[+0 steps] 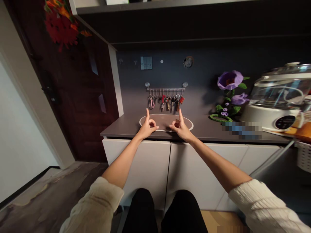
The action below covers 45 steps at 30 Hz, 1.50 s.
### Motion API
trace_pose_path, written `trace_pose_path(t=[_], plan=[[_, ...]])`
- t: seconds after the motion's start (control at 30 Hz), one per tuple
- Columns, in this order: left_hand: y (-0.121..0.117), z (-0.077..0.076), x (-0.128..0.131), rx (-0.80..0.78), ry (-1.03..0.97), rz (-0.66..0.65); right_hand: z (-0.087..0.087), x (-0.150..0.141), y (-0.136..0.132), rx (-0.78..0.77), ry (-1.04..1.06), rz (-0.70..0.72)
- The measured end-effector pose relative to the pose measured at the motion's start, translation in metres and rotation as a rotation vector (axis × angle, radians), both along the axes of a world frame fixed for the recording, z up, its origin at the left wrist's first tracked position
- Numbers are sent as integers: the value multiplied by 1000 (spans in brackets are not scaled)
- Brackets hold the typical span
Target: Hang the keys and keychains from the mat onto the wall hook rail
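Both arms reach forward over the front of the dark countertop (126, 124). My left hand (147, 127) has its index finger pointing up and its thumb stretched inward, with the other fingers curled; it holds nothing. Mirroring it, my right hand (180, 126) raises its index finger and points its thumb inward, also with nothing in it. An oval brown mat with a pale rim (162, 118) lies behind and between the hands. Above the mat, a hook rail (166, 89) on the back wall carries several keys and key rings, among them a pink loop (152, 103) and a red tag (181, 99).
At right stand a purple knitted flower (230, 81) and a white appliance with a clear container (274, 97). A white perforated basket (304, 157) hangs at the right edge. Overhead runs a shelf (170, 6). White cabinet doors (138, 161) are below; a dark red door (82, 97) is left.
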<state>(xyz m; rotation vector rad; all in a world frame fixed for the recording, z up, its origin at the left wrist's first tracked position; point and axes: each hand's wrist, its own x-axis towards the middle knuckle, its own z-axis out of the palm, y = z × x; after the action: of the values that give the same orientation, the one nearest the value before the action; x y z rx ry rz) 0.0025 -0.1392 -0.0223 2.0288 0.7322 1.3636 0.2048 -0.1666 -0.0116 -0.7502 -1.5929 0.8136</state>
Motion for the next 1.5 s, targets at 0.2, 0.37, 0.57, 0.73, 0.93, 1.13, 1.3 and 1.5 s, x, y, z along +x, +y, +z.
trace_pose_path(t=[0.2,0.37,0.57,0.73,0.93,1.13,1.3,1.5], plan=[[-1,-3,0,-74,-75,-24,-4,9,-2,36,-69,-41],[25,3,-3,-269,-183,71,10,30,18,-29,-114,-165],[98,30,-10,-334,-84,366,35,69,90,-198,-90,-451],[162,50,-1,-318,-42,504,44,92,160,-218,-53,-557],[218,55,24,-363,-243,411,40,89,211,-195,44,-546],[231,48,61,-391,-481,194,26,61,243,12,207,-425],[229,49,87,-489,-563,33,17,35,257,129,271,-426],[222,63,102,-590,-731,-94,24,10,261,126,430,-373]])
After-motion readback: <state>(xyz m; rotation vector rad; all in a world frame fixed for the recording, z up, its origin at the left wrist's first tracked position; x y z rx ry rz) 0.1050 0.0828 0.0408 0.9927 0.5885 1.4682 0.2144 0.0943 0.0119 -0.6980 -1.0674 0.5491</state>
